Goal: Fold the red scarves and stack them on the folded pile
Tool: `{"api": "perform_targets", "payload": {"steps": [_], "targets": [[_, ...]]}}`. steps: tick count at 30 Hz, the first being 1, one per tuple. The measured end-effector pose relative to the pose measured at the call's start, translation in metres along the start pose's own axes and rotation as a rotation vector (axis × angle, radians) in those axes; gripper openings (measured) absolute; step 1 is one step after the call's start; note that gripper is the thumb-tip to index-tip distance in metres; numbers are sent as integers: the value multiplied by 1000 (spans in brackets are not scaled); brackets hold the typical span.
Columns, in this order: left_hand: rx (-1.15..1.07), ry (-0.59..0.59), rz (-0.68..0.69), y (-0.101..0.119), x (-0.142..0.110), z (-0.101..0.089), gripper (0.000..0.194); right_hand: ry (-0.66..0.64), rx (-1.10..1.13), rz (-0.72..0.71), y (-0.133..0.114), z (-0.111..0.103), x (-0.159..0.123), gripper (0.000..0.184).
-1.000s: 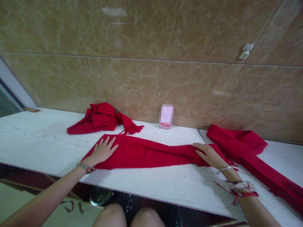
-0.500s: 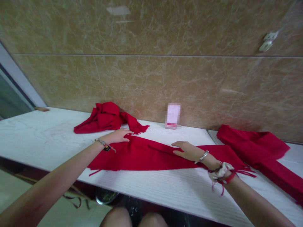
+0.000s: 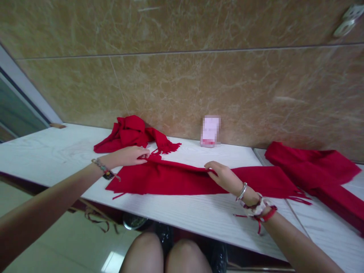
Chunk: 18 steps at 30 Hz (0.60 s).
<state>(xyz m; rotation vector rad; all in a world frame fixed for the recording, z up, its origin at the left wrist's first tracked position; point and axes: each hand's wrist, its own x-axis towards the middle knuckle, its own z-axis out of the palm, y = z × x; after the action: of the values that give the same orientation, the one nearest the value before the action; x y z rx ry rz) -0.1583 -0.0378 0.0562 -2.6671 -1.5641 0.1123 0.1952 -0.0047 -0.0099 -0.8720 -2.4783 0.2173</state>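
A red fringed scarf [image 3: 176,182] lies lengthwise across the white table in front of me, with fringe at both ends. My left hand [image 3: 131,155] pinches its far edge near the left end, where the cloth is slightly raised. Farther right, my right hand [image 3: 224,177] has its fingers curled over the same edge, which stands up in a small ridge between the hands. Just behind my left hand sits a crumpled red scarf [image 3: 129,132] with its fringed end turned right.
Another red scarf [image 3: 309,163] lies loosely folded on the right. A pale pink box-like thing [image 3: 210,131], blurred out, leans against the marbled wall [image 3: 170,87]. Below the table's front edge [image 3: 142,214] are my knees and a metal bowl [image 3: 133,222].
Both hands have closed on the scarf's far edge, and the cloth there has lifted a little. My left hand was nearly flat before. The view has shifted slightly.
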Motion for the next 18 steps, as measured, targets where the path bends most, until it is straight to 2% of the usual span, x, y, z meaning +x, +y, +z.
{"api": "perform_targets", "payload": {"steps": [2,5,7,9,11,13,15,18], "targets": [[-1,-58,2,3,-14,-4,9,-62,1,-47,-3,-3,-2,18],[33,-120,43,10,-31,2,10,-180,10,-66,-6,-4,-3,21],[87,-105,96,14,-38,11,13,-275,16,-69,-6,-3,-4,22],[143,-31,119,18,-40,22,14,-336,17,-76,-7,1,-5,26],[174,86,77,19,-39,31,19,-332,14,-100,-6,6,-7,36],[166,159,18,18,-34,38,37,-301,9,-133,-6,13,-8,46],[167,135,12,14,-29,41,46,-284,5,-153,-4,19,-8,46],[242,58,63,4,-26,36,42,-271,43,-145,1,24,-7,42]]}}
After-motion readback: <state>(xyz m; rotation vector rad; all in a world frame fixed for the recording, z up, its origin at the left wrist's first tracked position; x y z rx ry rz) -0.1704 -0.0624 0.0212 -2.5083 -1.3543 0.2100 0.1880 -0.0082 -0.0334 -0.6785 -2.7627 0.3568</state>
